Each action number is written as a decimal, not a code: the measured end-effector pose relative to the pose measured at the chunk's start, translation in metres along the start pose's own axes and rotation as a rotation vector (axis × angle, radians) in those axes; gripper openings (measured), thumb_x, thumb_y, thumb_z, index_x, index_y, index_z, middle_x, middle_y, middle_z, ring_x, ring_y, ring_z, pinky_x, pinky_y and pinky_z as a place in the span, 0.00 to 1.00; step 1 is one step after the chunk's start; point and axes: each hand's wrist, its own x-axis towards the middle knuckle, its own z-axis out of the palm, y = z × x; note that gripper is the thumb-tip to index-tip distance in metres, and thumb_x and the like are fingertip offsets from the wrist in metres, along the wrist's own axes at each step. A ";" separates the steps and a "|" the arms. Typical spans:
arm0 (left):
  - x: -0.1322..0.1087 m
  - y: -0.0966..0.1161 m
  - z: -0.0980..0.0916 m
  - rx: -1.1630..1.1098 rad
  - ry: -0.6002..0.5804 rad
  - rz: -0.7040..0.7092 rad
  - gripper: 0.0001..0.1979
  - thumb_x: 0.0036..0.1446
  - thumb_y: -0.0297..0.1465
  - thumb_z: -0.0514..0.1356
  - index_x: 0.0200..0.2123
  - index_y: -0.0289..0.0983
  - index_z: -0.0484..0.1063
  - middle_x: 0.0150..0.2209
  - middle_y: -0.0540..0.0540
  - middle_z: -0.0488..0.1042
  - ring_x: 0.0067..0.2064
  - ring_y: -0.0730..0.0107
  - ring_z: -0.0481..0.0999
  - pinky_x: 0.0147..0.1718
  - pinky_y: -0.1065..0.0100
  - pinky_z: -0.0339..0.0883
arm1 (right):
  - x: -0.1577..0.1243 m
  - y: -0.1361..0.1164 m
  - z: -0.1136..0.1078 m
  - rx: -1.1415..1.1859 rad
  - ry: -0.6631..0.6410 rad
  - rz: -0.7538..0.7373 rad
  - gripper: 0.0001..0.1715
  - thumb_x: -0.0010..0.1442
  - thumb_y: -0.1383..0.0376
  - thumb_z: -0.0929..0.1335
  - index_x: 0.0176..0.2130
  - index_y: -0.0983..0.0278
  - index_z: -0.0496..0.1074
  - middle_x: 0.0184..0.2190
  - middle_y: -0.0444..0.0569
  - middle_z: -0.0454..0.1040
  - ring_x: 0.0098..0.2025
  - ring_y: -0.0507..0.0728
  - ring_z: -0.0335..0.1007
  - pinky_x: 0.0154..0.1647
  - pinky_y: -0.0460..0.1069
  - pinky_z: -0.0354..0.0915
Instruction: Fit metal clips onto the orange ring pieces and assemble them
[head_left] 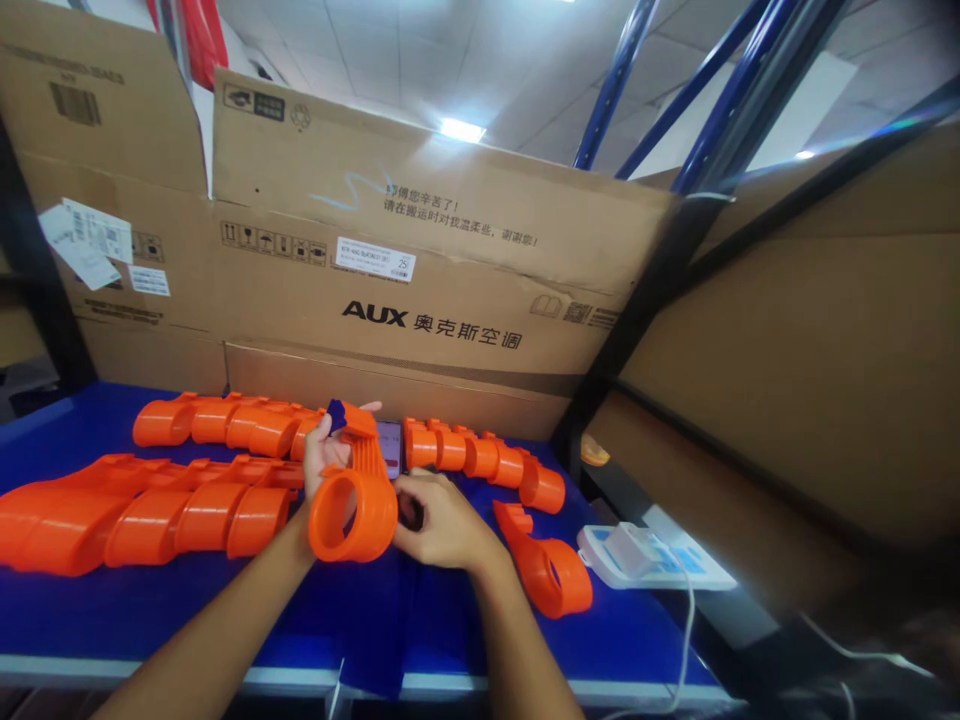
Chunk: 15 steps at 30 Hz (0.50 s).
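In the head view, the left hand (325,460) is wrapped around the upper part of a glossy orange plastic ring-ended piece (367,476), seemingly steadying it; the right hand (444,522) curls beside its right edge, grip unclear. Behind that piece, a brown cardboard panel (300,300) reads "AUX 奥克斯空调"; similar orange pieces (202,520) flank it, likely lined up for reach.

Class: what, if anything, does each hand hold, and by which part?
The left hand holds the orange ring-ended plastic piece by its ribbed upper part; whether the right hand holds anything is unclear.
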 end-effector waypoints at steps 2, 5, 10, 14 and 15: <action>-0.001 0.001 0.001 -0.006 -0.011 0.012 0.38 0.54 0.54 0.60 0.59 0.33 0.73 0.23 0.49 0.74 0.21 0.70 0.71 0.20 0.71 0.65 | 0.001 -0.001 0.002 -0.014 -0.004 -0.004 0.08 0.50 0.70 0.72 0.30 0.58 0.72 0.21 0.38 0.69 0.25 0.53 0.65 0.26 0.45 0.58; 0.001 0.000 -0.003 -0.017 -0.017 0.028 0.38 0.53 0.54 0.60 0.57 0.32 0.73 0.23 0.48 0.73 0.20 0.70 0.69 0.20 0.70 0.64 | 0.001 0.004 0.005 0.015 -0.008 0.005 0.08 0.49 0.72 0.70 0.30 0.59 0.72 0.21 0.38 0.70 0.26 0.53 0.66 0.28 0.46 0.61; 0.003 -0.002 -0.010 -0.014 0.005 0.011 0.37 0.55 0.53 0.60 0.58 0.31 0.73 0.23 0.49 0.72 0.20 0.70 0.69 0.19 0.71 0.62 | 0.000 0.017 0.008 0.140 0.069 0.098 0.10 0.51 0.74 0.67 0.32 0.61 0.72 0.25 0.40 0.73 0.26 0.52 0.67 0.29 0.46 0.62; 0.003 -0.004 -0.011 -0.015 -0.042 0.042 0.37 0.56 0.53 0.59 0.60 0.32 0.72 0.24 0.49 0.71 0.21 0.69 0.70 0.20 0.70 0.65 | 0.000 0.026 0.009 0.247 0.197 0.198 0.11 0.51 0.74 0.66 0.35 0.62 0.73 0.26 0.40 0.72 0.25 0.50 0.65 0.27 0.44 0.60; 0.003 -0.005 -0.011 -0.012 -0.055 0.049 0.37 0.56 0.52 0.60 0.60 0.32 0.71 0.23 0.49 0.71 0.21 0.70 0.69 0.20 0.70 0.65 | 0.000 0.028 0.010 0.272 0.229 0.217 0.11 0.51 0.73 0.66 0.35 0.62 0.72 0.26 0.40 0.72 0.25 0.50 0.65 0.26 0.44 0.60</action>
